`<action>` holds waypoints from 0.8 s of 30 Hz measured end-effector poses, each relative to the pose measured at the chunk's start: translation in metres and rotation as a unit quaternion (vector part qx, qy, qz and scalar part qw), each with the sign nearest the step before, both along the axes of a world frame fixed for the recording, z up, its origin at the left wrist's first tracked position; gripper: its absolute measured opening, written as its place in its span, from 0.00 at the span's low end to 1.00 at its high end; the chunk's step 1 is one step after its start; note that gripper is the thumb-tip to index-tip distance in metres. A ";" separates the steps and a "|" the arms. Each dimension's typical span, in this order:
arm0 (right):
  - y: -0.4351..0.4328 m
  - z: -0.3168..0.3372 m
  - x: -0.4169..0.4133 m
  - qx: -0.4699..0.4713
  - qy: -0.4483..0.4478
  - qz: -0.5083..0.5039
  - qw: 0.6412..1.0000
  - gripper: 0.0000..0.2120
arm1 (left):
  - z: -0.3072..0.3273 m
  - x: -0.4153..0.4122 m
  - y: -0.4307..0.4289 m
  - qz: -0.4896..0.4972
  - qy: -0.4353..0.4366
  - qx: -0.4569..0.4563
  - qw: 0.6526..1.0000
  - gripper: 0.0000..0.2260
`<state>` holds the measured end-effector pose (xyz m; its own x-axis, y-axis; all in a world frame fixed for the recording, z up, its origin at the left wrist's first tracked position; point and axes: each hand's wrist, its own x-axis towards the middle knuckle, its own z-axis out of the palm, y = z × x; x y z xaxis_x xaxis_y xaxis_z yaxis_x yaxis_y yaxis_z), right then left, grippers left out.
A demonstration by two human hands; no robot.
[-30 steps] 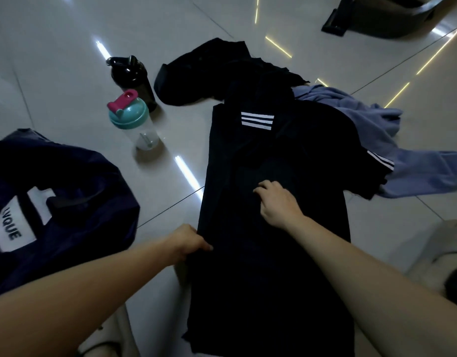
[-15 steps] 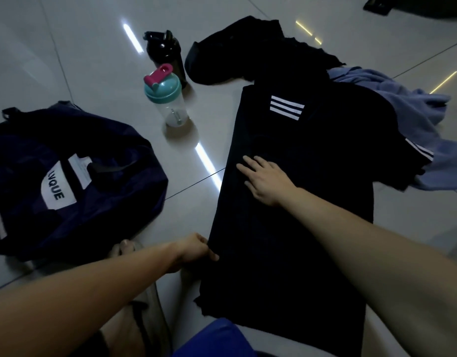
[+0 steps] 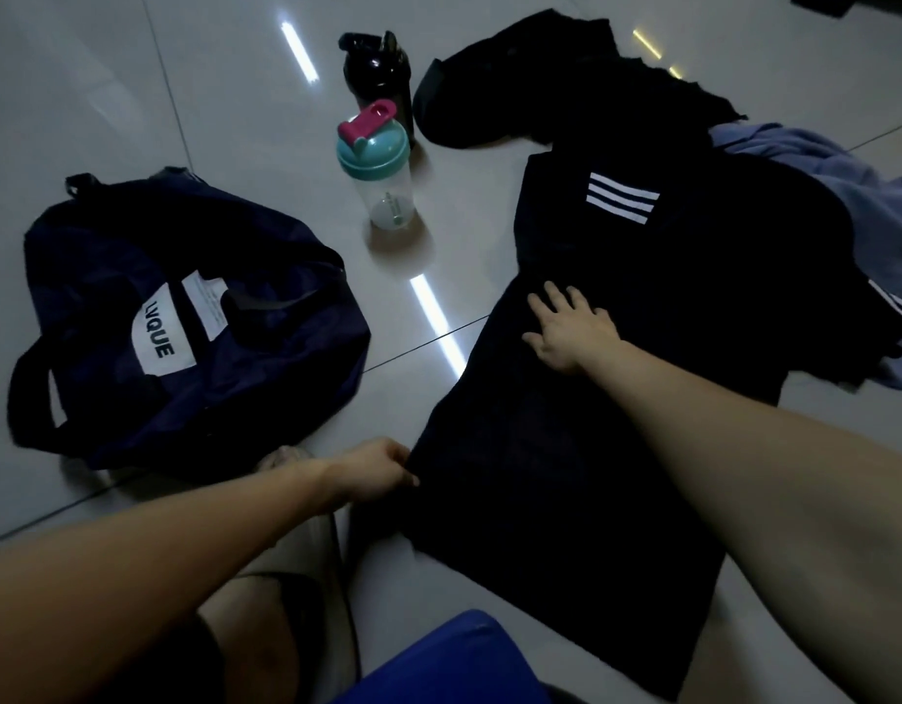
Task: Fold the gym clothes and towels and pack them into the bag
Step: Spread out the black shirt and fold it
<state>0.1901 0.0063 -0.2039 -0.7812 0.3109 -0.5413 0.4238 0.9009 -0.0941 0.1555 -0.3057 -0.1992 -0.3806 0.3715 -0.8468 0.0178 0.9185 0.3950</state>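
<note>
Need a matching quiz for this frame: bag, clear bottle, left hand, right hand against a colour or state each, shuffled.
Column A
1. bag
2. clear bottle
3. left hand
4. right hand

Column B
a. lies flat on the black shirt, fingers spread
b. teal and pink on top
c. navy, with a white patch
d. pinches the shirt's left edge

Pairs: 1-c; 2-b; 3-d; 4-a

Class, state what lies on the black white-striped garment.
The right hand lies flat on the black white-striped garment; the left hand pinches its edge. Anything beneath is hidden.
</note>
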 end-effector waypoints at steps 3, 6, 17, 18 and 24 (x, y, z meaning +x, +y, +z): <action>0.012 0.004 -0.002 -0.002 -0.005 -0.030 1.000 0.33 | 0.006 -0.022 -0.008 0.041 0.011 0.026 0.999 0.02; 0.019 0.005 -0.007 -0.006 -0.011 -0.047 0.999 0.33 | 0.019 -0.030 -0.018 0.040 -0.063 0.025 0.997 0.02; 0.025 0.004 -0.010 -0.011 0.003 -0.057 0.998 0.33 | 0.044 -0.050 -0.002 -0.271 -0.047 -0.183 0.944 0.08; 0.024 0.005 -0.007 -0.009 0.013 -0.052 0.999 0.33 | 0.045 -0.051 0.003 -0.293 -0.003 -0.172 0.940 0.10; 0.008 0.007 0.019 0.055 0.117 0.007 0.992 0.24 | 0.040 -0.012 0.027 -0.427 0.162 -0.012 0.890 0.22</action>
<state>0.2095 0.0147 -0.1965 -0.8863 0.3460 -0.3079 0.3887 0.9171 -0.0883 0.1431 -0.2783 -0.1596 -0.1942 0.6261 -0.7551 0.8222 0.5238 0.2229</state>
